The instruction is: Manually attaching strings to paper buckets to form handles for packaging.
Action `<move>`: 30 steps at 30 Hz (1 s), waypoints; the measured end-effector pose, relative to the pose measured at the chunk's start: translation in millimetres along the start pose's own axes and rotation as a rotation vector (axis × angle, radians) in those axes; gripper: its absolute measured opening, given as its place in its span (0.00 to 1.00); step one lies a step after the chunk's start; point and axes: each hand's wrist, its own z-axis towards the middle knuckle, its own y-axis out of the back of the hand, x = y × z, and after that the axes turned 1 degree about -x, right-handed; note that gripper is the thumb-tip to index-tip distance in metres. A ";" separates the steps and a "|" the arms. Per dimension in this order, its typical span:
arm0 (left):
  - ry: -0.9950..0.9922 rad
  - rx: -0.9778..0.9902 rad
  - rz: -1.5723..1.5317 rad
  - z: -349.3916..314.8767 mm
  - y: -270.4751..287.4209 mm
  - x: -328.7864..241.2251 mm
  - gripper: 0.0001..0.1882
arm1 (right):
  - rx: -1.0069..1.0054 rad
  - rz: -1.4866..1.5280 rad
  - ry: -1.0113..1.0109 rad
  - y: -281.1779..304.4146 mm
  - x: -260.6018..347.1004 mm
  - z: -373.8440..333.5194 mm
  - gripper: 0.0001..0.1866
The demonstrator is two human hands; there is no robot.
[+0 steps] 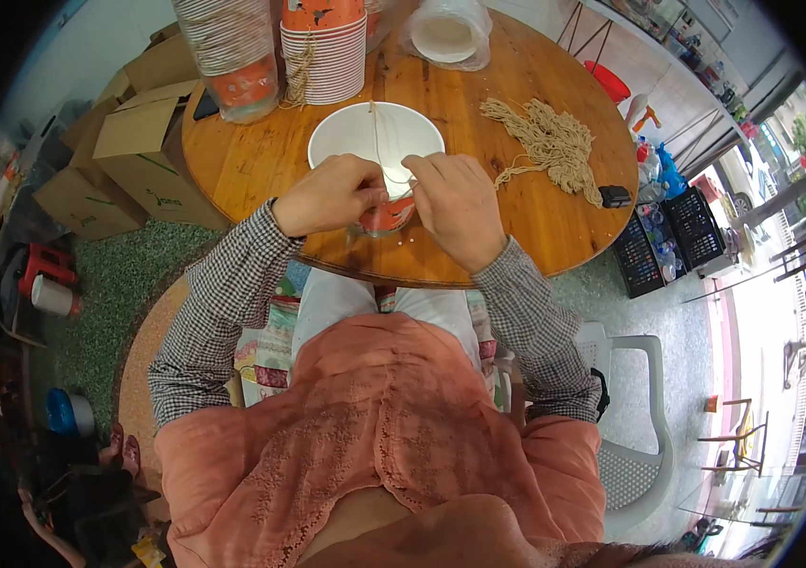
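Note:
A paper bucket (376, 120), white inside and orange-patterned outside, stands at the near edge of the round wooden table. A thin string (376, 142) hangs from its far rim across the opening toward my fingers. Over the left part of the near rim, my left hand (335, 193) is closed, with thumb and fingers pinched together at the string. My right hand (460, 204) faces it from the other side, its fingertips pinching the string near the rim. The string's ends are partly hidden by my fingers.
A tangled heap of tan strings (554, 142) lies to the right, with a small black object (616, 196) beside it. Stacked paper buckets (323, 62) and a plastic-wrapped stack (232, 66) stand at the far left. A bagged white stack (445, 40) lies farther back. Cardboard boxes (152, 156) flank the table.

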 end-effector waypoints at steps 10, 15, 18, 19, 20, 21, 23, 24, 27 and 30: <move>0.069 -0.179 -0.291 4.7 -4.8 3.7 0.06 | 0.191 0.478 -0.536 10.6 26.3 -8.6 0.11; -0.230 -0.372 -0.125 2.5 -16.7 -3.1 0.05 | 0.273 0.967 -0.894 -0.4 21.3 7.1 0.10; -0.209 -0.484 -0.211 -6.7 -24.1 -15.7 0.05 | 0.158 1.045 -0.916 -3.2 21.8 6.0 0.09; -0.104 -0.528 -0.301 -9.2 -25.4 -19.0 0.05 | 0.156 1.045 -0.915 -5.8 20.0 4.4 0.09; -0.103 -0.529 -0.302 -11.0 -28.4 -17.6 0.05 | 0.107 1.072 -0.895 -10.0 18.4 0.9 0.08; -0.099 -0.532 -0.334 -11.9 -33.5 -13.8 0.06 | 0.057 1.098 -0.876 -12.7 17.5 -1.5 0.07; -0.095 -0.537 -0.366 -11.2 -39.4 -8.0 0.07 | 0.052 1.124 -0.863 -14.6 17.7 -3.1 0.07; -0.078 -0.508 -0.391 -8.8 -40.4 -6.0 0.08 | 0.046 1.151 -0.850 -15.5 17.9 -3.2 0.06; -0.059 -0.477 -0.362 -3.5 -41.9 -15.0 0.09 | 0.024 1.168 -0.810 -21.1 15.9 -6.6 0.06; -0.026 -0.437 -0.291 -2.9 -38.9 -12.1 0.08 | 0.088 1.221 -0.818 -10.9 14.3 -7.9 0.07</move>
